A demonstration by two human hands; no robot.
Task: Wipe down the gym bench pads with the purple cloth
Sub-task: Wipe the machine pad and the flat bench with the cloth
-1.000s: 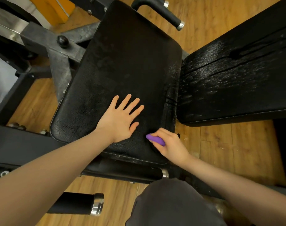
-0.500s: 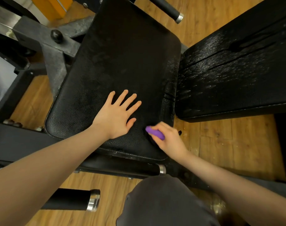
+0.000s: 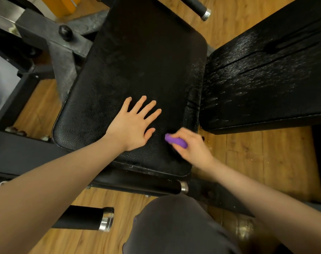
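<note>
Head view, looking down: the purple cloth (image 3: 175, 141) is bunched into a small roll and gripped in the person's right hand (image 3: 191, 149), whose fingers curl round it so only a short purple end pokes out toward the left. The cloth sits against the near right part of the seat pad (image 3: 137, 61), close to that pad's right edge; the hand is a little blurred, so I cannot tell how much of the cloth touches the surface.

Just beside it to the left, the left hand (image 3: 132, 125) lies flat on the same pad, palm down, fingers straight and spread apart, holding nothing. The thumb tip is near the cloth but apart from it.

The seat pad is black, grained and rounded at the corners, with pale speckling along its right side. To its right, across a narrow gap, a second black pad (image 3: 266, 79) shows long creases and a sheen of pale flecks.

Grey metal frame parts (image 3: 60, 57) with a round black knob (image 3: 64, 32) stand at the upper left. A black handle with a silver cap (image 3: 88, 218) juts out at the lower left, over the wooden floor (image 3: 256, 162). A dark-clothed knee (image 3: 174, 226) fills the bottom middle.
</note>
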